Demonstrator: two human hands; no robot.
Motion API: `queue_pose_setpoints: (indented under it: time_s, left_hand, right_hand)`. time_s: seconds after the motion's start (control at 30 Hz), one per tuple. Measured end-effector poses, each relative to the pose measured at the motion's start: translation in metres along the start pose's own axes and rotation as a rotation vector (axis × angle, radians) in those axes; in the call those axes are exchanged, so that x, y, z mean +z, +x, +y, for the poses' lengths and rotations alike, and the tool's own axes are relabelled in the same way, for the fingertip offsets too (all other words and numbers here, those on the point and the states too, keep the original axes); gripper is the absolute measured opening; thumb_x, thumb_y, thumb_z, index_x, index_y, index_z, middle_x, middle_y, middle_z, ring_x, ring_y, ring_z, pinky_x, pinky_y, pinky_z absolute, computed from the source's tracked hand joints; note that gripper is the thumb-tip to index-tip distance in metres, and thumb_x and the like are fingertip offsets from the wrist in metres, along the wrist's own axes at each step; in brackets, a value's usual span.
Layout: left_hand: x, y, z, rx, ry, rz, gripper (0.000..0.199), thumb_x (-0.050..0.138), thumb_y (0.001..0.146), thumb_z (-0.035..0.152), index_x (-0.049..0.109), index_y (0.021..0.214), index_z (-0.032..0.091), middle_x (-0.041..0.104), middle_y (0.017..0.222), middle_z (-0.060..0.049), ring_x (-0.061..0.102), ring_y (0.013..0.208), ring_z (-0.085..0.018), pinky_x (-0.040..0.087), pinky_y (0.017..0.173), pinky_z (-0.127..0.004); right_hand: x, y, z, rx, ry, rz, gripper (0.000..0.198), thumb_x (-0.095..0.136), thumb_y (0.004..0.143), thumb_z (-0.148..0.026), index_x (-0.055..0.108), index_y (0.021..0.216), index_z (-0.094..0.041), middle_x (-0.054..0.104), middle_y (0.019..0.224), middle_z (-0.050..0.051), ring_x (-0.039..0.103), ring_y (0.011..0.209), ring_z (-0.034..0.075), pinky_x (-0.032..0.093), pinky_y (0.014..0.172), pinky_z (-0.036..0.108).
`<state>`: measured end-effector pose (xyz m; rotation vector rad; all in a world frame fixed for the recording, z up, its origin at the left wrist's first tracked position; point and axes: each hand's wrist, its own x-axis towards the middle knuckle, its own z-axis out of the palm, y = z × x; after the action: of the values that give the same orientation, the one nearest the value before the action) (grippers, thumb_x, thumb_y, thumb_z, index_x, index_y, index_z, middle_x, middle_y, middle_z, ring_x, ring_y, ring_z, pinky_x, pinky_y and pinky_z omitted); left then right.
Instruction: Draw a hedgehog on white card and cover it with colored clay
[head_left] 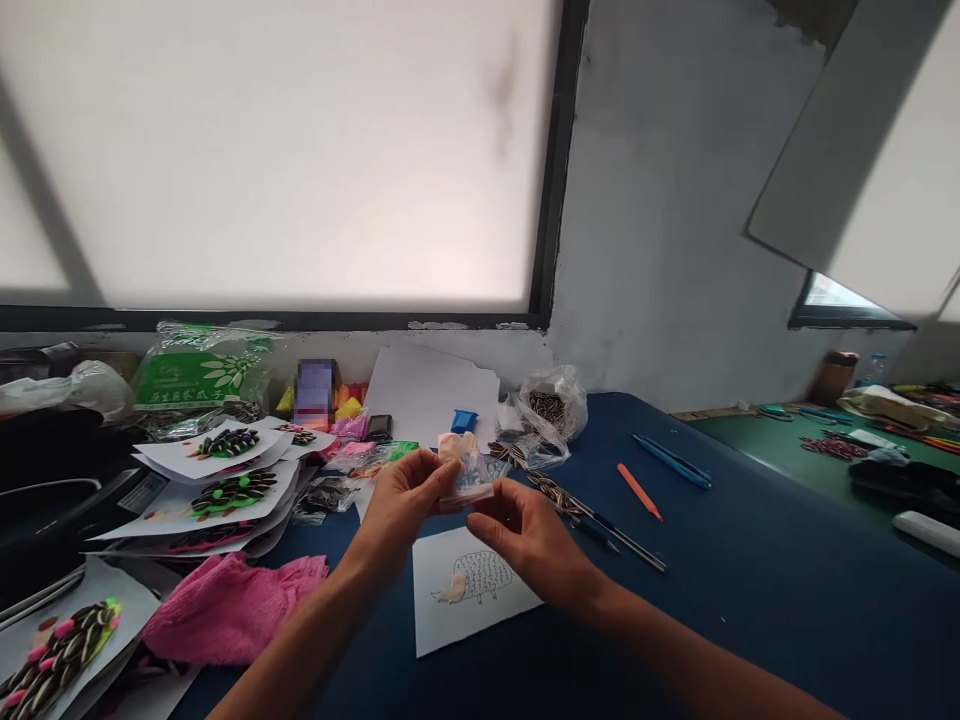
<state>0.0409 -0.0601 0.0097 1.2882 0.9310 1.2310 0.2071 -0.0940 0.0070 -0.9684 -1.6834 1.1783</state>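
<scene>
Two hands hold a small clear plastic packet above a hedgehog drawing on a blue table.

The left hand [405, 498] and the right hand [525, 535] meet over the blue table [750, 580], both with fingers curled and pinched on a small clear packet [469, 475] that seems to hold a pale, peach-coloured lump, though it is too small to be sure. The packet is lifted clear of the table, just above the far edge of a white sheet [469, 590] printed with a hedgehog outline. To the left lie a pink cloth [225, 605] and a stack of finished seed pictures [225, 480]. Farther right on the table are an orange tool [640, 492] and a blue tool [671, 460], well apart from the hands. A bag of striped seeds [551, 405] sits at the far side near the wall.
</scene>
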Motion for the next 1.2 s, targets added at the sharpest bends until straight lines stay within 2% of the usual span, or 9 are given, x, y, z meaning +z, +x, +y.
queue_pose_setpoints:
  time_s: [0.1, 0.2, 0.5, 0.73, 0.8, 0.87, 0.93, 1.03, 1.2]
  left_hand:
    - [0.004, -0.001, -0.002, 0.0, 0.009, 0.003, 0.043, 0.077, 0.062, 0.055, 0.056, 0.068, 0.017, 0.059, 0.062, 0.003, 0.056, 0.057, -0.011, 0.048, 0.058, -0.025]
    - [0.007, -0.001, -0.005, 0.0, 0.012, 0.021, 0.043, 0.078, 0.06, 0.054, 0.055, 0.066, 0.017, 0.057, 0.059, 0.005, 0.052, 0.053, -0.01, 0.043, 0.052, -0.022]
    - [0.017, -0.004, -0.019, 0.001, 0.075, 0.029, 0.044, 0.073, 0.062, 0.056, 0.05, 0.065, 0.019, 0.059, 0.054, 0.001, 0.058, 0.052, -0.015, 0.044, 0.049, -0.025]
    - [0.011, -0.005, -0.006, 0.175, 0.257, 0.269, 0.037, 0.073, 0.069, 0.05, 0.058, 0.084, 0.02, 0.06, 0.08, 0.0, 0.057, 0.072, -0.017, 0.044, 0.064, -0.028]
    - [0.013, -0.008, -0.002, 0.266, 0.388, 0.116, 0.026, 0.068, 0.075, 0.044, 0.061, 0.08, 0.019, 0.061, 0.075, 0.0, 0.056, 0.07, -0.017, 0.044, 0.064, -0.028]
    - [0.015, -0.009, -0.003, 0.23, 0.385, -0.063, 0.022, 0.065, 0.078, 0.04, 0.061, 0.077, 0.019, 0.062, 0.07, 0.0, 0.056, 0.066, -0.016, 0.044, 0.061, -0.027]
    - [0.016, -0.009, -0.006, 0.172, 0.283, -0.158, 0.022, 0.063, 0.08, 0.039, 0.06, 0.075, 0.018, 0.062, 0.067, 0.0, 0.057, 0.063, -0.015, 0.044, 0.058, -0.025]
    - [0.014, -0.007, -0.011, 0.154, 0.19, -0.193, 0.022, 0.063, 0.081, 0.037, 0.058, 0.072, 0.018, 0.06, 0.066, 0.002, 0.055, 0.062, -0.013, 0.043, 0.058, -0.024]
    - [0.012, -0.006, -0.009, 0.157, 0.227, -0.145, 0.025, 0.063, 0.079, 0.038, 0.057, 0.066, 0.018, 0.056, 0.061, 0.003, 0.051, 0.058, -0.012, 0.041, 0.055, -0.022]
  right_hand:
    - [0.0, -0.002, 0.002, -0.02, 0.046, 0.06, 0.031, 0.064, 0.085, -0.047, 0.059, 0.083, -0.016, 0.055, 0.074, -0.001, 0.049, 0.067, 0.013, 0.042, 0.064, 0.027]
    - [-0.003, 0.0, 0.001, -0.008, 0.068, 0.049, 0.032, 0.068, 0.081, -0.047, 0.06, 0.085, -0.017, 0.056, 0.075, -0.001, 0.049, 0.068, 0.013, 0.042, 0.065, 0.027]
    - [-0.004, 0.002, 0.006, 0.035, 0.112, 0.118, 0.027, 0.061, 0.085, -0.041, 0.057, 0.074, -0.017, 0.059, 0.072, 0.0, 0.05, 0.065, 0.012, 0.041, 0.064, 0.027]
    - [-0.008, 0.005, 0.009, 0.052, 0.087, 0.133, 0.023, 0.059, 0.087, -0.037, 0.057, 0.075, -0.018, 0.056, 0.071, -0.001, 0.048, 0.065, 0.012, 0.04, 0.064, 0.027]
    - [-0.008, 0.005, 0.01, 0.03, 0.077, 0.093, 0.026, 0.059, 0.088, -0.041, 0.058, 0.078, -0.018, 0.055, 0.073, -0.001, 0.048, 0.066, 0.012, 0.04, 0.065, 0.027]
    - [-0.008, 0.005, 0.011, -0.009, 0.09, 0.057, 0.028, 0.059, 0.089, -0.044, 0.059, 0.081, -0.018, 0.054, 0.073, -0.001, 0.047, 0.067, 0.013, 0.04, 0.065, 0.027]
    - [-0.008, 0.005, 0.012, -0.041, 0.108, 0.037, 0.028, 0.058, 0.09, -0.045, 0.059, 0.082, -0.018, 0.052, 0.072, -0.002, 0.047, 0.067, 0.013, 0.04, 0.065, 0.027]
    - [-0.008, 0.005, 0.012, -0.061, 0.104, 0.015, 0.025, 0.056, 0.091, -0.042, 0.059, 0.081, -0.019, 0.052, 0.074, -0.002, 0.047, 0.069, 0.013, 0.041, 0.067, 0.027]
    - [-0.01, 0.007, 0.013, -0.056, 0.016, 0.031, 0.019, 0.051, 0.092, -0.029, 0.059, 0.08, -0.018, 0.056, 0.077, 0.001, 0.05, 0.072, 0.014, 0.042, 0.069, 0.029]
